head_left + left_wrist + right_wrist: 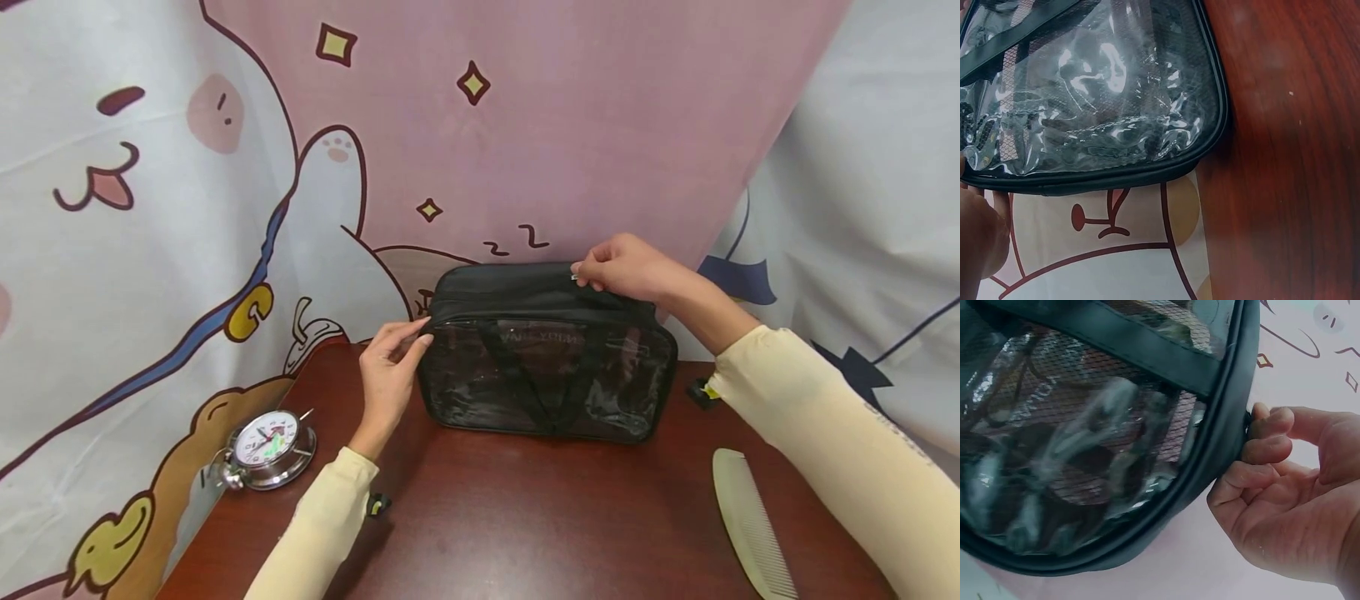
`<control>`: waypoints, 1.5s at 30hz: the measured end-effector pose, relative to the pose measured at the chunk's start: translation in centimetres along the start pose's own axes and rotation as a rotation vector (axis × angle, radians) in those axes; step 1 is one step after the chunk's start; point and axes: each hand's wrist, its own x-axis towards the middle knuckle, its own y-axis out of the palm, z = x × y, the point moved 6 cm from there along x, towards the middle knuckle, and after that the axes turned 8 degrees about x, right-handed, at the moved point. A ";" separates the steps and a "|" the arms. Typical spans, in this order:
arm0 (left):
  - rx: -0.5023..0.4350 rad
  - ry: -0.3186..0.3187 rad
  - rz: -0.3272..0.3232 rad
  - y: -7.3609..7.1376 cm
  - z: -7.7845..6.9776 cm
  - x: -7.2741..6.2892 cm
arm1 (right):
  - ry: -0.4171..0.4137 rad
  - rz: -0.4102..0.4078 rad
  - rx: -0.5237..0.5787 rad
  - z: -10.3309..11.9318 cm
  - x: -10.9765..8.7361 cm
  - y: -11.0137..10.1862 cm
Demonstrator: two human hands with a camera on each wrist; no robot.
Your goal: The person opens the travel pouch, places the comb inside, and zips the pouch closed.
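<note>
A black toiletry bag (551, 375) with a clear front panel stands upright on the table against the curtain. My left hand (388, 371) pinches its upper left corner, thumb in front and fingers behind. In the left wrist view that hand (982, 234) shows only partly, at the edge of the bag (1104, 94). Over the top of the bag, my right hand (626, 267) pinches a small silvery zipper pull (575, 277). From the right wrist, the curled fingers of that hand (1291, 487) are right at the bag's dark top side (1235, 425).
A silver alarm clock (272, 450) stands on the left of the brown table (510, 517). At the right front lies a pale green comb (750, 525). A small black-and-yellow object (702, 392) sits behind my right sleeve. Behind everything hangs a printed curtain (600, 125).
</note>
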 end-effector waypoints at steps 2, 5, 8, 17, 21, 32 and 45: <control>0.002 0.000 0.002 0.0 -0.1 0.0 | -0.017 0.015 -0.022 0.5 0.3 0.2; 0.006 -0.002 0.004 0.1 -0.1 -0.1 | -0.032 0.035 -0.046 1.3 0.8 0.6; 0.009 -0.004 0.003 0.1 0.0 -0.1 | -0.059 0.044 -0.062 2.2 1.6 1.0; 0.004 0.003 0.002 0.0 0.0 -0.2 | -0.056 0.080 -0.143 4.1 4.2 2.7; 0.012 0.007 0.002 0.0 -0.1 -0.2 | -0.046 0.098 -0.140 4.9 4.9 3.6; 0.018 0.000 0.022 0.0 0.1 -0.3 | 0.017 0.227 0.035 6.1 6.4 5.0; 0.018 0.002 0.038 0.0 0.1 -0.2 | 0.053 0.361 0.200 7.4 7.8 7.0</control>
